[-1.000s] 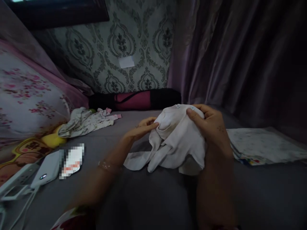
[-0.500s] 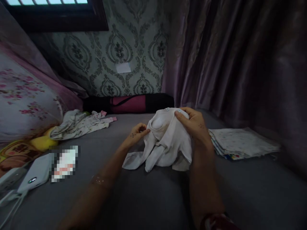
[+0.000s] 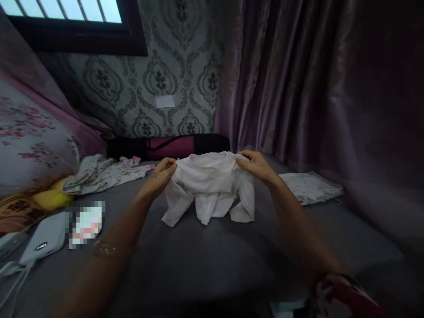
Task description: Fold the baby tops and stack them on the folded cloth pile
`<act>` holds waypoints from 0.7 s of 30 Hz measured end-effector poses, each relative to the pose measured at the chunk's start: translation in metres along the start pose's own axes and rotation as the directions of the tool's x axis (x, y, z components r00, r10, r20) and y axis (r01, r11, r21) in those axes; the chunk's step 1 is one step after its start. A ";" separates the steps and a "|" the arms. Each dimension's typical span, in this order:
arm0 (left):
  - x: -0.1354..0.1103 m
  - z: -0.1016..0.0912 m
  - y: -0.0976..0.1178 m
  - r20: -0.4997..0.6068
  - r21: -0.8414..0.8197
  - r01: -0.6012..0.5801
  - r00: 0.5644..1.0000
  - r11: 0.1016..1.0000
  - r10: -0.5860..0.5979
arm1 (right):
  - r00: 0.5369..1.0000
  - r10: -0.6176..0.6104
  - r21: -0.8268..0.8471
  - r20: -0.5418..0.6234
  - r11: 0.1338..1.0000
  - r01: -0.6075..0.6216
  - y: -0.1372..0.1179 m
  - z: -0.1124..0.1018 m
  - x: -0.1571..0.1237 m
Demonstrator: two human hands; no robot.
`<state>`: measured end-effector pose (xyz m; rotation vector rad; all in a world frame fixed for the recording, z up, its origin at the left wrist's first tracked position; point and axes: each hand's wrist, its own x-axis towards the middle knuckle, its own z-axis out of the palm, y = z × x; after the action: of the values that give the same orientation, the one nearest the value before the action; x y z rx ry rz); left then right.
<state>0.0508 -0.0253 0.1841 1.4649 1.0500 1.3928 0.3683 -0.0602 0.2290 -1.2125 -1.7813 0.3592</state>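
Note:
A small white long-sleeved shirt [image 3: 210,174] hangs stretched between my two hands, its neckline at the top and both sleeves dangling. My left hand [image 3: 164,171] pinches one shoulder of it. The opposite shoulder is gripped by my right hand [image 3: 254,164], thumb on the near side, close to a small button or snap. Folds run across the front, and the lower part of the shirt droops toward the grey bed surface [image 3: 205,260].
A flat stack of folded cloths [image 3: 311,187] lies to the right. Rumpled patterned baby clothes [image 3: 102,174], a yellow cushion [image 3: 54,196] and a white power bank [image 3: 44,238] with cables are on the left. A black and maroon long bag [image 3: 172,146] lies along the wall.
My left hand has moved left and up to the shirt's other shoulder. The bunched shirt is now spread wide between both hands. The view has shifted slightly right.

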 end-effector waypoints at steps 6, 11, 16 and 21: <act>-0.013 -0.016 0.051 0.186 0.261 -0.151 0.977 0.953 0.104 | 0.985 0.047 0.022 0.165 0.998 -0.052 -0.021 -0.015 -0.005; -0.015 -0.029 0.084 0.160 0.356 -0.220 0.972 0.908 0.173 | 0.977 -0.036 0.017 0.209 0.999 0.033 -0.038 -0.029 0.000; -0.012 -0.035 0.123 0.107 0.539 -0.418 0.895 0.731 0.432 | 0.980 -0.128 0.069 0.152 0.991 0.118 -0.056 -0.051 0.016; 0.000 -0.029 0.119 0.188 0.758 -0.526 0.742 0.385 0.644 | 0.983 -0.014 0.152 0.184 0.988 -0.014 -0.050 -0.049 0.030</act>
<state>0.0245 -0.0599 0.2992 2.6474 1.3959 1.6071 0.3765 -0.0704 0.3036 -1.1000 -1.8728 0.6143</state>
